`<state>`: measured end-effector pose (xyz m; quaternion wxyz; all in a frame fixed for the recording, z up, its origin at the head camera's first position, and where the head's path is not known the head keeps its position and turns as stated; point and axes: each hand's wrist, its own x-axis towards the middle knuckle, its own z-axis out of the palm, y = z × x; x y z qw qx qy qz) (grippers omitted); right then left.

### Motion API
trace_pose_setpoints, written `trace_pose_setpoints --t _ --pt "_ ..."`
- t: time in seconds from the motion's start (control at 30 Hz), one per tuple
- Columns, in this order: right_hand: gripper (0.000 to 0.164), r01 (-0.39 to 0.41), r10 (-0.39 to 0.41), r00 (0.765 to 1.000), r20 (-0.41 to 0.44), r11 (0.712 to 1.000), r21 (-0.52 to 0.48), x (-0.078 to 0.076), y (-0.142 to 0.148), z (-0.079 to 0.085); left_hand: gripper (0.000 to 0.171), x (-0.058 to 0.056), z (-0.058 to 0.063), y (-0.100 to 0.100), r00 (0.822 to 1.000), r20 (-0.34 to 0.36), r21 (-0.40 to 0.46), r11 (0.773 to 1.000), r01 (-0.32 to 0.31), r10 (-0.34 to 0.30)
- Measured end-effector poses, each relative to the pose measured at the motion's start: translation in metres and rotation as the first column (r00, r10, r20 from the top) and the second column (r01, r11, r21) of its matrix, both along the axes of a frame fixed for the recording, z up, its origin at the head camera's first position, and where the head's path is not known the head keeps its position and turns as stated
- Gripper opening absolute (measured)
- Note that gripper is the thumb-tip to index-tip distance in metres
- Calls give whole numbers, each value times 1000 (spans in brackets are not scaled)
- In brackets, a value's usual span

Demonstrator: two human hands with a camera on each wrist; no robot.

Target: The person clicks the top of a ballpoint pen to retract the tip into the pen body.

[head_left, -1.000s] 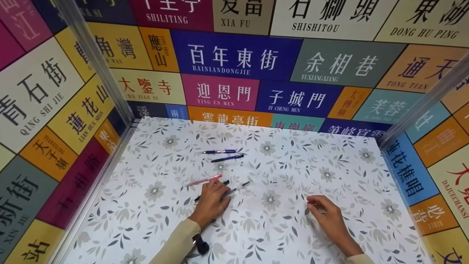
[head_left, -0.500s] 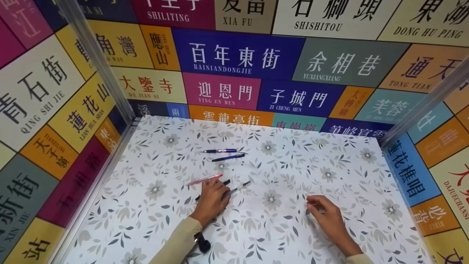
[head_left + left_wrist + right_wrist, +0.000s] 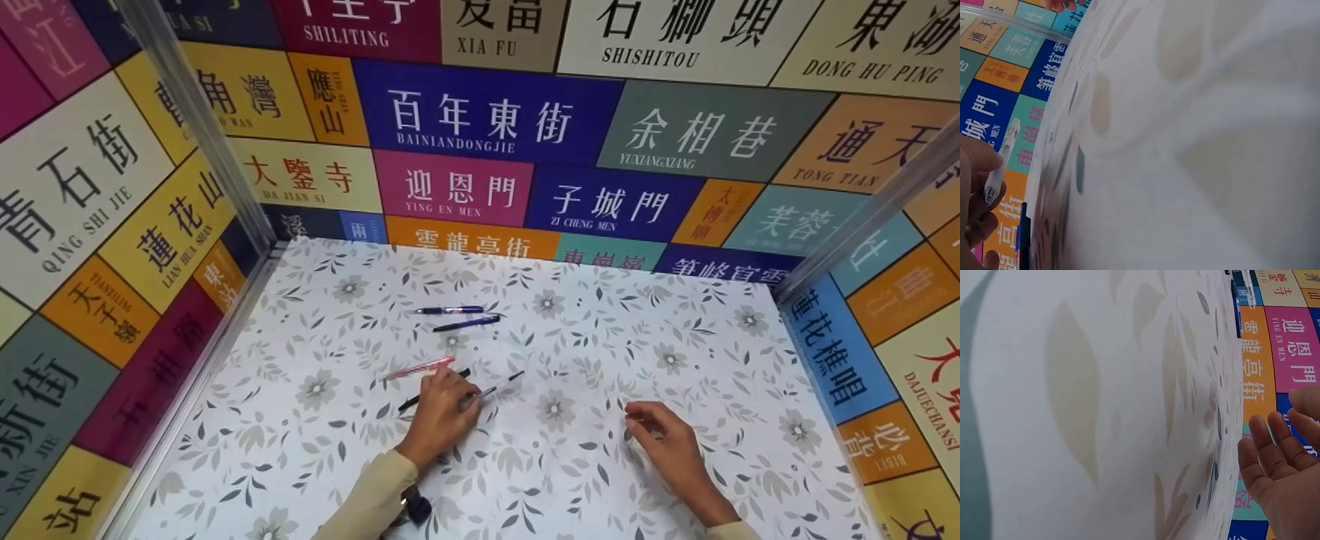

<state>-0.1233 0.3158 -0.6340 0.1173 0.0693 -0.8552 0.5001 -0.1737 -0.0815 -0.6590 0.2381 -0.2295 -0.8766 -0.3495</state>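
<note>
Between the thumb and fingers of my left hand (image 3: 444, 412) a slim clear pen (image 3: 504, 384) is pinched, its dark tip pointing away to the right. In the left wrist view the same pen (image 3: 1004, 160) looks whitish and is tilted above the table. Just left of that hand lies a black pen (image 3: 420, 400), partly hidden by the fingers. Beyond it lies a pink pen (image 3: 414, 368). My right hand (image 3: 670, 446) hovers or rests over the right of the table, fingers loosely bent and holding nothing; its spread fingers (image 3: 1283, 449) show in the right wrist view.
Two blue pens (image 3: 451, 310) lie side by side farther back on the flower-patterned table cover (image 3: 600, 337). Panels with colourful place-name signs (image 3: 487, 112) stand along the back and both sides, joined by clear corner strips. A black wrist device (image 3: 417, 508) sits at the left sleeve.
My left hand has shifted slightly to the right and taken the clear pen along, which uncovers more of the black pen. The right hand stays nearly still.
</note>
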Motion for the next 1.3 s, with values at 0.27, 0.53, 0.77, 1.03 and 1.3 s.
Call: trace_pose_setpoints --t 0.27,0.53,0.77,1.03,1.3 --pt "25 2 -2 1000 -3 998 -59 0 -5 2 7 7 11 9 994 97 185 982 33 -52" --pt "26 -20 20 1000 1 989 -146 0 -15 7 4 11 20 17 984 136 306 949 70 -116" --pt "27 -62 59 998 -21 978 -197 2 -22 10 6 16 26 24 980 147 334 939 77 -133" --pt "31 -93 91 996 -22 965 -246 5 -32 16 3 24 36 31 975 135 375 920 116 -179" --pt "32 -129 132 991 -7 955 -268 9 -44 29 4 29 46 36 971 137 386 913 131 -198"
